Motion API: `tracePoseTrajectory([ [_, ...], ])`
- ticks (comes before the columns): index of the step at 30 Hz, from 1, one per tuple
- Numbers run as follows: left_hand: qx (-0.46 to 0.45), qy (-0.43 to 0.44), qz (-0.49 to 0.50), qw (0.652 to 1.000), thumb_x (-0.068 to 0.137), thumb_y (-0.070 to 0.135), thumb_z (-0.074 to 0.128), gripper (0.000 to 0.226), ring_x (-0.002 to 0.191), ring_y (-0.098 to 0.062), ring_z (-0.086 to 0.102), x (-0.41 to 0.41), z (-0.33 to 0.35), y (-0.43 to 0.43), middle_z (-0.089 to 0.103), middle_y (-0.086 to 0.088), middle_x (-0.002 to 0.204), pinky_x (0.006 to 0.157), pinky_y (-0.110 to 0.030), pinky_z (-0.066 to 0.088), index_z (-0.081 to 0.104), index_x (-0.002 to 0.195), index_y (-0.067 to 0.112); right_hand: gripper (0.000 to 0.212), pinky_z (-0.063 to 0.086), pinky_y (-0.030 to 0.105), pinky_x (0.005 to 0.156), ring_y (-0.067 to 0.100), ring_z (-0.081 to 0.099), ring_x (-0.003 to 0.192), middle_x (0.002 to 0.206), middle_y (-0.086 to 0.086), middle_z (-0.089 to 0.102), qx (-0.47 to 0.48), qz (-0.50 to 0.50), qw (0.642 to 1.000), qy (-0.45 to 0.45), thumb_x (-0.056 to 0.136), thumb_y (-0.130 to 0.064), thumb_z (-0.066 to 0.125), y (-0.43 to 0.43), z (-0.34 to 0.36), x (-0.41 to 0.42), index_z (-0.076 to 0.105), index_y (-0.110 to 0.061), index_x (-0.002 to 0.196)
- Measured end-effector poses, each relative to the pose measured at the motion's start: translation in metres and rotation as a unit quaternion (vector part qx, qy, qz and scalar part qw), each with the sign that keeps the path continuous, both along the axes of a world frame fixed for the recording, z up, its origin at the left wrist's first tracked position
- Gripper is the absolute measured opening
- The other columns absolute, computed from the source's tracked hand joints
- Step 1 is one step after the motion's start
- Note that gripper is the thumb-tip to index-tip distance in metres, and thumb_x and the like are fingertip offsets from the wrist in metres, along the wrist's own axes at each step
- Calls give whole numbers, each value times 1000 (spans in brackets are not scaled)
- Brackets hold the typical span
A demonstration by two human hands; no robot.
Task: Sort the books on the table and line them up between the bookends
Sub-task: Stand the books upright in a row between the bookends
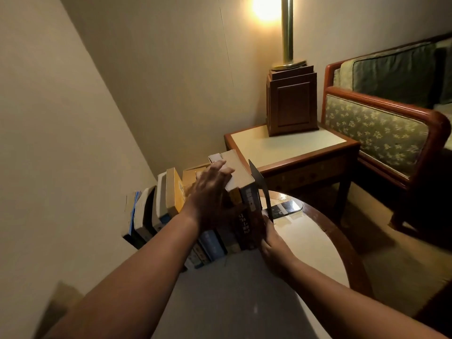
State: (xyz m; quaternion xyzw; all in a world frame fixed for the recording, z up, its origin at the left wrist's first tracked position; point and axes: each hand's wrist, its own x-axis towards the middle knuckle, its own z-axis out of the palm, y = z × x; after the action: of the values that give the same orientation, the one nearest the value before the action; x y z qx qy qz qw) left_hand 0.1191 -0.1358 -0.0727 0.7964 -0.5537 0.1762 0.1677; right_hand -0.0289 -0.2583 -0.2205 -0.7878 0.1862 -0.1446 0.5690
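The books [234, 216] stand rowed along the table's [305, 236] left, left hand [210, 192] flat on the tall ones with grip apart; the right hand [274, 243], grip hard to tell, should press the black bookend [260, 184] squarely against them

A row of upright paperback books [220, 243] stands on the pale round wooden-rimmed table [308, 243] against the wall, spines facing the viewer. At the left end, white, blue and yellow books [171, 192] lean to the right with gaps between them. The right part has dark blue and brown spines packed close, ending in a tall thick book with cream page edges [238, 170]. A thin black sheet-metal bookend [260, 184] stands touching that end, its glossy foot lying flat to the right.
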Motion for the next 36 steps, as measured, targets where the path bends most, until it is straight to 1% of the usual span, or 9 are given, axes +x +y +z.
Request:
tracePoseTrajectory([
  [8,-50,-121,11,991,92,37,65,81,151,-38,12,-38,-43,44,18,-20,162,117,-64,19,22,153,6,86,36,42,113,23,33,144,163,2,24,-62,-7,998,1,90,-64,41,-3,3,-13,-1,-32,158],
  [12,98,-201,-15,975,90,36,61,84,152,-31,8,-53,-79,74,11,-13,165,121,-55,12,17,157,13,94,40,44,110,25,38,141,160,7,29,-75,6,997,11,84,-67,44,-6,3,-11,4,-26,159],
  [17,250,-237,-6,939,93,48,48,79,153,-30,0,-40,-98,83,5,-8,166,121,-54,5,14,158,18,90,50,48,98,30,53,127,150,11,41,-71,33,997,20,80,-42,57,-9,0,3,8,-35,155],
  [21,270,-259,-17,927,91,43,54,78,153,-29,6,-26,-97,77,9,-7,166,119,-51,14,20,156,19,80,50,26,89,12,57,116,127,-17,54,13,21,999,-22,79,-55,73,-9,0,11,26,-41,142],
  [23,266,-280,-24,922,89,42,58,77,152,-28,7,-20,-98,77,9,-7,165,119,-50,16,25,155,18,81,51,21,83,13,59,117,125,-14,58,39,8,998,-50,76,-67,71,-8,-5,15,33,-40,143],
  [26,257,-319,-26,912,90,41,57,77,153,-28,2,-13,-103,78,7,-9,166,121,-49,10,25,156,18,62,55,27,87,17,58,118,129,-6,57,38,15,997,-73,86,-55,67,-6,-7,16,37,-43,140],
  [29,252,-340,-22,906,90,41,52,80,153,-31,-1,-12,-106,75,0,-11,166,122,-49,4,18,157,14,47,44,8,80,-6,57,108,120,-14,58,5,6,998,-67,90,-46,66,-8,-3,16,38,-55,126],
  [32,257,-347,-11,902,91,44,52,82,152,-32,4,-10,-110,74,2,-13,166,122,-50,1,15,157,13,49,41,0,71,-13,58,98,111,-22,57,29,7,997,-66,94,-24,68,-12,-7,20,40,-51,124],
  [36,263,-346,-5,901,92,47,50,83,152,-32,-3,-4,-114,72,0,-11,166,122,-51,-1,11,158,14,45,44,4,72,-14,59,96,109,-23,57,30,12,997,-69,94,-28,67,-11,-6,23,41,-55,118],
])
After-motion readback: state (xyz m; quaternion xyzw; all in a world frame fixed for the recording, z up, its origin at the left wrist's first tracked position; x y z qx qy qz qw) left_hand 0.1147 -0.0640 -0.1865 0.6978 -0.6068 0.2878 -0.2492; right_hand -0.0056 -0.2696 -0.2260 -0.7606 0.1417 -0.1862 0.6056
